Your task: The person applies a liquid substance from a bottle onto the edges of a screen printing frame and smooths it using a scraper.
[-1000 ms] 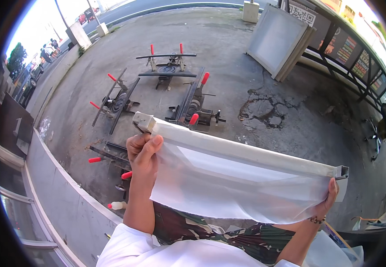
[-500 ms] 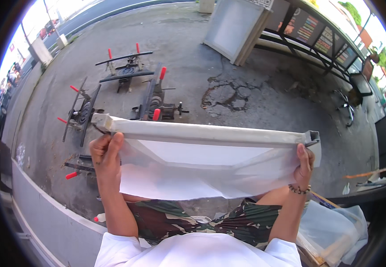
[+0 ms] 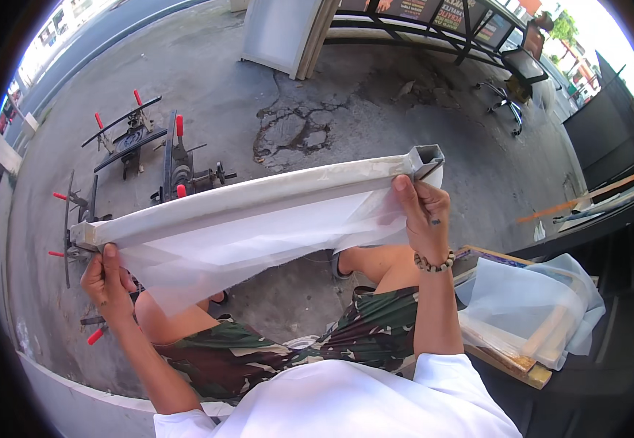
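Note:
In front of my lap I hold up a pale screen frame (image 3: 258, 187), its square metal tube running across the view, with an open hollow end at the right. Thin, translucent white mesh (image 3: 207, 252) spreads from the tube toward me, with a ragged near edge. My left hand (image 3: 109, 285) grips the lower left end, thumb on top. My right hand (image 3: 423, 215), with a beaded bracelet on its wrist, pinches the mesh and frame at the higher right end. The fingers beneath are partly hidden.
Several black metal stands with red handles (image 3: 179, 125) stand on the concrete at the left. A large pale panel (image 3: 280, 36) leans at the back; an office chair (image 3: 510, 109) is back right. Beside me on the right, wooden frames (image 3: 503, 365) lie under translucent sheeting (image 3: 521, 299).
The view has swung to the right. The screen frame has tilted, its right end now higher than its left, and both hands have kept hold of it.

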The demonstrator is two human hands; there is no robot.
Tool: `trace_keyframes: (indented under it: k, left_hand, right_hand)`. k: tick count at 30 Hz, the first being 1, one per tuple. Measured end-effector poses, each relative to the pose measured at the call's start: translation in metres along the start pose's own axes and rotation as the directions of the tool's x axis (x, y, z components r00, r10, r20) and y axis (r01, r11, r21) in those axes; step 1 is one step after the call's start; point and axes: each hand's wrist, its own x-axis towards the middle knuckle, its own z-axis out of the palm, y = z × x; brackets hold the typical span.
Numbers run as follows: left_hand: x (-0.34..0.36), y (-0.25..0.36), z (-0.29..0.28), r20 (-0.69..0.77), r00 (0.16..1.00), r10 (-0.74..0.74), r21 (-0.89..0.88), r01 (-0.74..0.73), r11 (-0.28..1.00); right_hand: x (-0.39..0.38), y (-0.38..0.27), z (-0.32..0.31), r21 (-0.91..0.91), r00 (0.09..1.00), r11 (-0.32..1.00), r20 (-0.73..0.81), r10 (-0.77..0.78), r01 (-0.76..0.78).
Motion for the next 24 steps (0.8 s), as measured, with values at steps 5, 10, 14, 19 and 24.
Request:
trace_keyframes:
  k: [5,10,14,19,24]
  left_hand:
    - [0.004,-0.01,-0.007,0.06,0.995,0.078,-0.005,-0.078,0.997]
    - [0.004,-0.01,-0.002,0.03,0.998,0.06,-0.018,-0.06,0.998]
    - [0.002,-0.009,0.004,-0.002,0.997,0.075,-0.001,-0.075,0.997]
    - [0.002,-0.008,0.002,-0.029,0.996,0.085,0.061,-0.083,0.995]
    - [0.001,0.005,0.011,-0.011,1.0,0.019,0.051,-0.019,0.999]
  right_hand:
    - [0.002,0.001,0.0,0.024,1.0,1.0,0.012,-0.001,0.0]
    - [-0.001,-0.001,0.009,0.107,0.999,0.994,-0.044,0.013,-0.009]
    - [-0.001,0.002,0.014,0.071,0.996,0.996,-0.081,-0.045,0.051]
    - [0.002,0.015,0.009,-0.024,0.988,0.99,-0.066,-0.142,0.141]
    - [0.0,0.019,0.016,-0.043,0.981,0.991,-0.141,-0.133,0.128]
